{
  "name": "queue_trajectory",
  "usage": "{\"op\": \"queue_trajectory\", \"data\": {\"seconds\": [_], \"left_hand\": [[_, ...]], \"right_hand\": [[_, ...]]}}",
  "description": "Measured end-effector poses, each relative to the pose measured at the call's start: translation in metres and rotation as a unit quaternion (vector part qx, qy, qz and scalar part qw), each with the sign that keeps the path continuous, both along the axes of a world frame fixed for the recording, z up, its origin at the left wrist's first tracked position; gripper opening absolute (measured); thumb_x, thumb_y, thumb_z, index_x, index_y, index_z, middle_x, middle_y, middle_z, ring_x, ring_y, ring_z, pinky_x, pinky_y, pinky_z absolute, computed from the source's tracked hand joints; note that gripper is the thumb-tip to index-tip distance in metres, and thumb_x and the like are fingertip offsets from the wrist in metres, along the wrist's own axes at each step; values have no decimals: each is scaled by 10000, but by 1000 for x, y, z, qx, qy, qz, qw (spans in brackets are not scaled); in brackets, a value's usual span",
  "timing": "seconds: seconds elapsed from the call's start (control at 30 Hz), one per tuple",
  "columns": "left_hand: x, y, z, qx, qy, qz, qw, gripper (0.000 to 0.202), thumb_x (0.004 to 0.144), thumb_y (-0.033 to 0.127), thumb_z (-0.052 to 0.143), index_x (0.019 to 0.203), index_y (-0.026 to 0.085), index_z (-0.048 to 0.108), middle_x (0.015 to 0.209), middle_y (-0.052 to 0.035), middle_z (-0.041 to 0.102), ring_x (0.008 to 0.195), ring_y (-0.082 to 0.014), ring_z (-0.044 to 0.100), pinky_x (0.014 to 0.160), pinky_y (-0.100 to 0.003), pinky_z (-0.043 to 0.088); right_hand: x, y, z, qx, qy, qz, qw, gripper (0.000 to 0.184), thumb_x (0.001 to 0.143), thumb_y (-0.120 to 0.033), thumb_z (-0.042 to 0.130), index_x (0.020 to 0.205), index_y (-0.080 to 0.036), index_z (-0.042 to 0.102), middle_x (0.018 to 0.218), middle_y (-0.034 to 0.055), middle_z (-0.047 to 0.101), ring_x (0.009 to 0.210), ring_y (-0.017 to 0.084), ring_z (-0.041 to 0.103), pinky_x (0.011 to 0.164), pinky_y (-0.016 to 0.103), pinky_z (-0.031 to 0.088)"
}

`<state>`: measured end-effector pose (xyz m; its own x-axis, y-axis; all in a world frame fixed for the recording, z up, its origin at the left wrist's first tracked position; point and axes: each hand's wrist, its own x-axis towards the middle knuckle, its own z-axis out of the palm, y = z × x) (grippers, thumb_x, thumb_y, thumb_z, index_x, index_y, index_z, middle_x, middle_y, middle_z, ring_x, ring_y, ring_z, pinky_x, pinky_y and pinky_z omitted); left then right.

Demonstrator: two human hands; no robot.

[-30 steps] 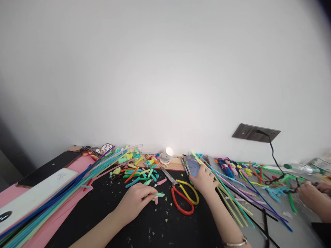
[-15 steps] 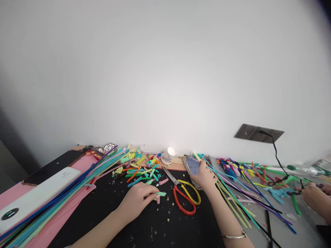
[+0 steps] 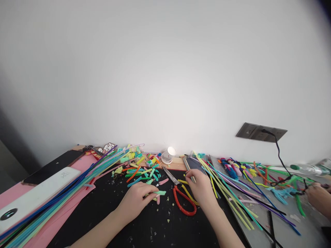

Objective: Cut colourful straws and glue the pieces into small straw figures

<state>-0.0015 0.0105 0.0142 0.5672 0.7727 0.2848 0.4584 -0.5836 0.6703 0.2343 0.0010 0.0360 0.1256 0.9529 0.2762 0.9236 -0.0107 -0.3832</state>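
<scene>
My left hand (image 3: 134, 201) rests on the black mat (image 3: 144, 224), fingers curled round a short green pipe-cleaner piece (image 3: 159, 193). My right hand (image 3: 200, 187) lies over the yellow handle of the scissors (image 3: 182, 193), whose other handle is red; its fingers are bent and close to the handle, and whether they grip it is unclear. A phone (image 3: 193, 164) with a dark screen lies just beyond that hand. Short cut pieces (image 3: 141, 168) in several colours are scattered ahead of my left hand.
Long pipe cleaners (image 3: 64, 193) fan across a pink sheet (image 3: 64, 215) at left, beside a white case (image 3: 33, 194). More long stems (image 3: 232, 193) lie at right. Another person's hand (image 3: 317, 199) works at the far right. A lit tape roll (image 3: 167, 155) stands by the wall.
My right hand has drawn back from the phone to the scissors' handles. The phone's screen has gone dark. My left hand has stayed put.
</scene>
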Motion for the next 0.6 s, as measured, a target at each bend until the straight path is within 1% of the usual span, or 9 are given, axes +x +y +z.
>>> {"op": "queue_trajectory", "data": {"seconds": [0.03, 0.1, 0.17, 0.23, 0.3, 0.4, 0.43, 0.5, 0.6], "left_hand": [[0, 1, -2, 4, -3, 5, 1000, 260, 875, 212, 481, 717, 247, 684, 684, 51, 649, 644, -110, 549, 654, -185, 384], [0, 3, -7, 9, -12, 19, 1000, 230, 866, 226, 494, 735, 239, 682, 667, 46, 647, 647, -113, 559, 643, -185, 389], [-1, 5, -14, 10, -18, 45, 999, 193, 856, 232, 505, 765, 228, 675, 660, 39, 651, 652, -122, 569, 625, -188, 394], [-2, 6, -19, 12, -22, 68, 997, 166, 845, 231, 515, 782, 220, 668, 693, 32, 665, 669, -130, 579, 620, -193, 399], [-2, 7, -21, 18, -26, 80, 996, 154, 837, 240, 526, 773, 215, 664, 724, 28, 675, 682, -134, 586, 630, -200, 405], [-2, 7, -20, 31, -29, 83, 996, 182, 842, 272, 525, 736, 209, 660, 702, 27, 675, 656, -131, 581, 622, -206, 408], [-2, 6, -20, 37, -29, 82, 996, 197, 845, 279, 521, 724, 209, 659, 686, 27, 672, 641, -128, 576, 613, -207, 406], [-1, 6, -20, 51, -25, 70, 996, 217, 849, 285, 519, 700, 213, 660, 657, 30, 666, 621, -125, 567, 608, -210, 404], [1, 4, -22, 71, -13, 46, 996, 207, 838, 272, 541, 678, 220, 660, 664, 32, 667, 636, -126, 569, 633, -214, 404]], "right_hand": [[-6, -3, 0, 3, 8, 18, 1000, 118, 757, -160, 490, 675, -200, 564, 790, 19, 648, 760, 169, 609, 694, 245, 449], [-19, -7, -2, 19, 44, 66, 997, 154, 773, -162, 488, 635, -199, 546, 653, -2, 612, 623, 152, 582, 588, 228, 430], [-31, -11, -6, 39, 79, 94, 992, 199, 805, -190, 479, 609, -194, 515, 592, -9, 564, 550, 142, 536, 526, 224, 394], [-39, -14, -12, 57, 108, 135, 983, 232, 848, -185, 424, 637, -190, 519, 606, -8, 551, 562, 138, 528, 538, 222, 385], [-45, -17, -17, 65, 139, 177, 972, 246, 879, -168, 367, 719, -186, 553, 665, 6, 574, 613, 143, 546, 574, 226, 390], [-49, -22, -24, 49, 183, 218, 957, 187, 862, -147, 406, 947, -198, 565, 795, 18, 612, 683, 147, 563, 628, 227, 408], [-50, -23, -26, 34, 190, 228, 954, 182, 856, -142, 417, 956, -202, 557, 790, 10, 612, 674, 142, 558, 622, 223, 406], [-53, -25, -30, 8, 192, 237, 952, 141, 857, -142, 416, 872, -200, 544, 728, -7, 592, 627, 133, 531, 584, 213, 390], [-56, -25, -36, -2, 192, 230, 954, 178, 873, -155, 383, 723, -196, 470, 618, -29, 508, 544, 118, 462, 519, 205, 347]]}}
